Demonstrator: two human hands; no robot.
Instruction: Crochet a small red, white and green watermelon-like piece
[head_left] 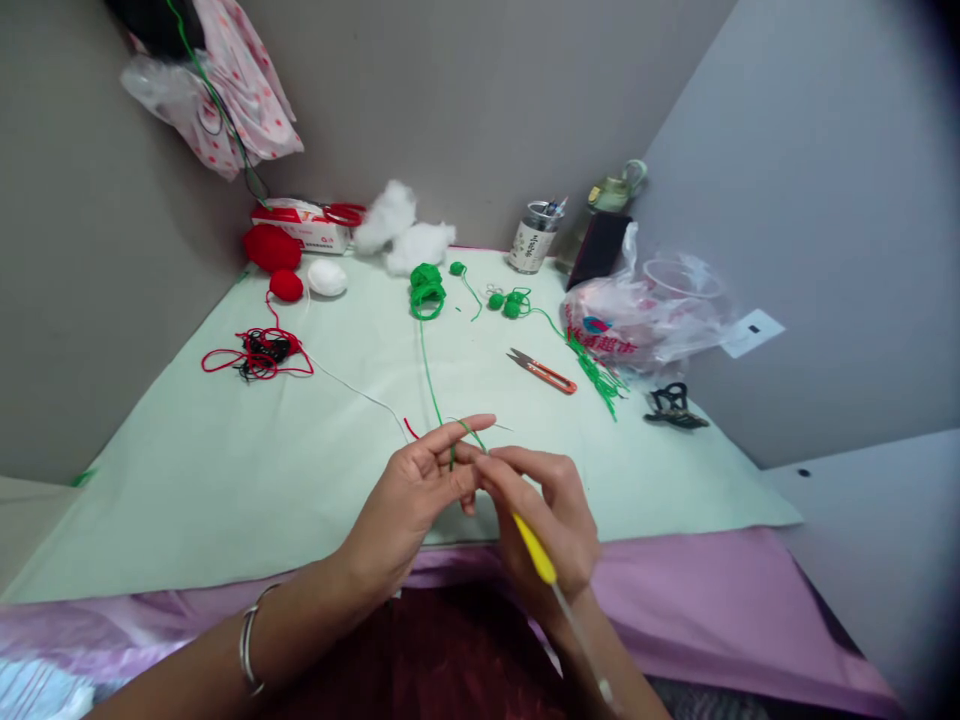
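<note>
My left hand (409,495) is raised over the near part of the table, index finger stretched out with green yarn (430,378) running over it. Its thumb and other fingers close on the yarn near the fingertips. My right hand (559,500) grips a crochet hook (535,550) with a yellow handle, its tip hidden among the fingers where both hands meet. The strand leads back to a green yarn ball (427,285). Just beyond my left fingers lie a short red yarn piece (410,428) and the end of a white strand (352,385).
Orange-handled thread snips (541,371) lie ahead on the right, near cut green yarn (596,372) and a black hair claw (675,407). Plastic bag (645,315), pen jar (531,240), red yarn (272,248), white yarn ball (328,278), stuffing (420,247) and tangled yarn (262,353) stand farther back.
</note>
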